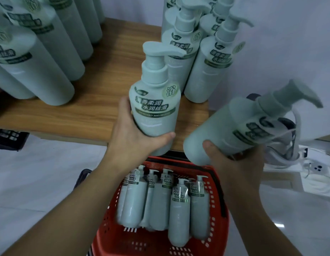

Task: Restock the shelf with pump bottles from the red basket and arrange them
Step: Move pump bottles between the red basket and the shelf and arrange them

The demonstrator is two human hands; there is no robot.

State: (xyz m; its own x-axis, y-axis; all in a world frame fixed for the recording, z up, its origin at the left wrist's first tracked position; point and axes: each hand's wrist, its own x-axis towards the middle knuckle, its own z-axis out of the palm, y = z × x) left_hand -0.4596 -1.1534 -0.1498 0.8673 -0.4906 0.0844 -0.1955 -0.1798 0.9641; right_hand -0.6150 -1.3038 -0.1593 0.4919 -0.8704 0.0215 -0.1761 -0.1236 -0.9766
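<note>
Looking down from the head view: two bare hands, each holding one pale green pump bottle above the front edge of a wooden shelf (pixel 97 100).

Left hand (pixel 134 137): fingers and thumb curled round the lower body of the left bottle (pixel 155 108), thumb across its front near the base. Bottle upright, tilted slightly, pump head pointing right, label with Chinese characters facing the camera. Its base is at the shelf's front edge; whether it touches the wood I cannot tell.

Right hand (pixel 232 163): grips the bottom end of the right bottle (pixel 240 126), thumb pressed on its side. This bottle leans steeply to the right, pump head up and to the right (blurred, label partly legible only). It is off the shelf's right end, in the air.

Red basket (pixel 217 217): below the hands, on the floor side of the shelf, perforated plastic walls. Contents: basket bottles (pixel 179 209) of the same kind, lying on their sides with pumps toward the shelf, packed side by side; about six visible, some overlapped.

Shelf contents: a right cluster (pixel 206 71) of upright pump bottles at the right rear against the white wall, and a left cluster (pixel 40 61) of like bottles at the far left (pump heads cut off by the frame).
</note>
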